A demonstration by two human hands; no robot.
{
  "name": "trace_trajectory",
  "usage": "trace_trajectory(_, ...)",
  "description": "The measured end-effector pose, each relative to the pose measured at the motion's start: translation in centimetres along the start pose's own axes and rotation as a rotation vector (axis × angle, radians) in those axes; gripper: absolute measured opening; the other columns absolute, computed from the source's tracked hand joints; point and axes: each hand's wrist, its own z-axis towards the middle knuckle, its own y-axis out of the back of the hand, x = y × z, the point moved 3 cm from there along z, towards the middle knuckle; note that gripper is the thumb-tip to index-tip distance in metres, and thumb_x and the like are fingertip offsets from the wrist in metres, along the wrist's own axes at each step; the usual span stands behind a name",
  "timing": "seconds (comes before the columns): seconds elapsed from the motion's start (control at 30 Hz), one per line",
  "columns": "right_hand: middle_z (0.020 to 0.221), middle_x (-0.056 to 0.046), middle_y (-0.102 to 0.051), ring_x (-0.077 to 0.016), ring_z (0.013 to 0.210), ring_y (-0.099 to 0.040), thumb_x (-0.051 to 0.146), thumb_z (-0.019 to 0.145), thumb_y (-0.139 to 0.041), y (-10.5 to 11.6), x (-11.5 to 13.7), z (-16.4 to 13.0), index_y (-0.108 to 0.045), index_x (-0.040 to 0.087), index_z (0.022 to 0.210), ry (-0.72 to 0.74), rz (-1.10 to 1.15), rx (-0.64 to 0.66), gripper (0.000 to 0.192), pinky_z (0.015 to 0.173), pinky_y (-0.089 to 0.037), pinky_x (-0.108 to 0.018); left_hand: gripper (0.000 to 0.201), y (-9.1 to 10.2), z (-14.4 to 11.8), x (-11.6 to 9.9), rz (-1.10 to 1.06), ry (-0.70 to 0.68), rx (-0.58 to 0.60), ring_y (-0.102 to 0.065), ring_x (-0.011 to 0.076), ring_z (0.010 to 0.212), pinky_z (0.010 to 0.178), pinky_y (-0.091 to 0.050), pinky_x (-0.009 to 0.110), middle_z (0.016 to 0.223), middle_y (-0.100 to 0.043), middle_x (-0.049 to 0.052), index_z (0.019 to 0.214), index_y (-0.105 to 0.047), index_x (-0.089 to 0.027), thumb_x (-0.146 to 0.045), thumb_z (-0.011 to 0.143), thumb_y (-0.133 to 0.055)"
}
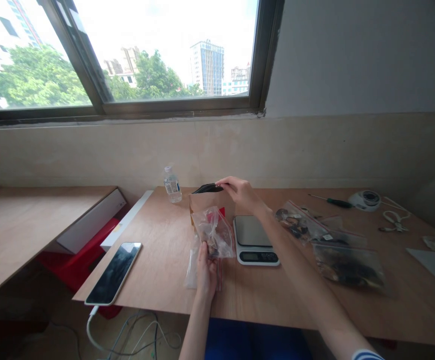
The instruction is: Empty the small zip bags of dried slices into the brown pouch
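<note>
My left hand (206, 270) is closed around the lower part of a clear plastic zip bag (217, 230), with small dark contents bunched at its bottom. Behind that bag stands a brown paper pouch (198, 202) with a dark inside, its mouth gaping. My right hand (240, 192) reaches across and pinches the pouch's top edge at the right corner. Under my left hand lies another clear plastic bag (190, 272), flat on the table. To the right of the pouch sits a digital kitchen scale (253, 232) with a metal plate, partly covered by my right forearm.
Several zip bags with dark items (348, 265) lie at the right, near a green-handled screwdriver (339, 203) and a white dome camera (367, 200). A water bottle (172, 186) stands at the back. A phone (114, 273) on a cable lies at the table's left edge.
</note>
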Motion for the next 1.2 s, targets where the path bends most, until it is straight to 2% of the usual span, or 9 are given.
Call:
trace_trajectory(0.1, 0.097, -0.003, -0.066, -0.016, 0.087, -0.061, 0.026, 0.094, -0.035, -0.2, -0.4, 0.1, -0.059, 0.021, 0.104, -0.02, -0.04, -0.023, 0.027, 0.079, -0.046, -0.029, 0.029, 0.1, 0.0, 0.0, -0.002, 0.005, 0.015, -0.061, 0.016, 0.099, 0.079, -0.049, 0.025, 0.113, -0.064, 0.005, 0.104, -0.063, -0.021, -0.035, 0.079, -0.061)
trace_trajectory(0.23, 0.098, -0.005, -0.067, -0.02, 0.089, -0.057, 0.023, 0.093, -0.036, -0.7, -0.1, -0.2, -0.06, 0.021, 0.105, 0.02, -0.294, 0.057, 0.027, 0.087, -0.039, -0.035, 0.027, 0.0, -0.1, 0.0, -0.024, 0.011, 0.012, -0.06, 0.0154, 0.102, 0.084, -0.048, 0.025, 0.112, -0.065, 0.005, 0.103, -0.064, -0.02, -0.034, 0.08, -0.06)
trace_trajectory(0.33, 0.106, -0.008, -0.063, -0.0227, 0.099, -0.053, 0.02, 0.091, -0.037, -0.4, 0.9, -1.3, -0.057, 0.021, 0.11, 0.016, -0.361, -0.078, 0.027, 0.092, -0.035, -0.039, 0.028, -0.6, -0.4, -0.2, -0.025, 0.017, 0.025, -0.06, 0.0159, 0.103, 0.086, -0.048, 0.026, 0.11, -0.066, 0.006, 0.103, -0.064, -0.019, -0.034, 0.08, -0.059)
trace_trajectory(0.4, 0.101, -0.008, -0.062, -0.0214, 0.097, -0.054, 0.017, 0.089, -0.038, -0.4, 1.6, -2.7, -0.059, 0.02, 0.103, -0.012, -0.261, -0.119, 0.026, 0.09, -0.037, -0.036, 0.028, -1.0, -0.7, -0.4, -0.009, 0.014, 0.026, -0.061, 0.0165, 0.102, 0.086, -0.048, 0.026, 0.109, -0.066, 0.007, 0.102, -0.065, -0.018, -0.033, 0.079, -0.06)
trace_trajectory(0.53, 0.078, -0.002, -0.062, -0.0146, 0.071, -0.057, 0.016, 0.085, -0.038, -1.9, 1.6, -6.4, -0.06, 0.02, 0.082, -0.193, 0.104, 0.138, 0.022, 0.067, -0.045, -0.025, 0.023, -1.4, -1.0, -0.4, 0.005, -0.014, 0.061, -0.061, 0.018, 0.1, 0.081, -0.05, 0.026, 0.107, -0.067, 0.005, 0.096, -0.066, -0.02, -0.032, 0.076, -0.064)
trace_trajectory(0.67, 0.078, -0.002, -0.063, -0.0138, 0.065, -0.057, 0.021, 0.086, -0.04, -3.5, 0.8, -8.9, -0.059, 0.018, 0.087, -0.395, 0.232, 0.381, 0.02, 0.059, -0.044, -0.024, 0.023, -1.1, -0.9, -0.2, 0.034, -0.014, 0.109, -0.063, 0.0167, 0.086, 0.067, -0.051, 0.023, 0.1, -0.068, 0.004, 0.093, -0.066, -0.021, -0.034, 0.075, -0.065)
trace_trajectory(0.8, 0.096, -0.006, -0.064, -0.018, 0.082, -0.059, 0.025, 0.083, -0.05, -4.6, 0.8, -8.9, -0.058, 0.017, 0.104, -0.354, 0.203, 0.396, 0.024, 0.072, -0.046, -0.028, 0.022, -0.8, -0.9, -0.1, 0.087, -0.029, 0.124, -0.06, 0.0117, 0.068, 0.054, -0.046, 0.019, 0.09, -0.067, 0.003, 0.089, -0.066, -0.02, -0.035, 0.074, -0.066)
trace_trajectory(0.9, 0.099, -0.005, -0.065, -0.018, 0.083, -0.06, 0.028, 0.083, -0.052, -5.7, 0.7, -8.5, -0.056, 0.019, 0.114, -0.356, 0.257, 0.485, 0.033, 0.073, -0.046, -0.028, 0.018, -1.0, -1.0, -0.2, 0.125, -0.051, 0.146, -0.059, 0.0113, 0.067, 0.057, -0.046, 0.019, 0.084, -0.066, 0.002, 0.085, -0.066, -0.02, -0.033, 0.073, -0.067)
trace_trajectory(1.2, 0.095, -0.004, -0.067, -0.0178, 0.081, -0.062, 0.033, 0.079, -0.059, -7.0, -0.9, -8.9, -0.059, 0.019, 0.109, -0.489, 0.316, 0.534, 0.032, 0.073, -0.047, -0.029, 0.023, -1.1, -1.2, 0.0, 0.252, -0.086, 0.186, -0.059, 0.0128, 0.071, 0.059, -0.045, 0.019, 0.082, -0.066, 0.003, 0.087, -0.067, -0.016, -0.032, 0.071, -0.068)
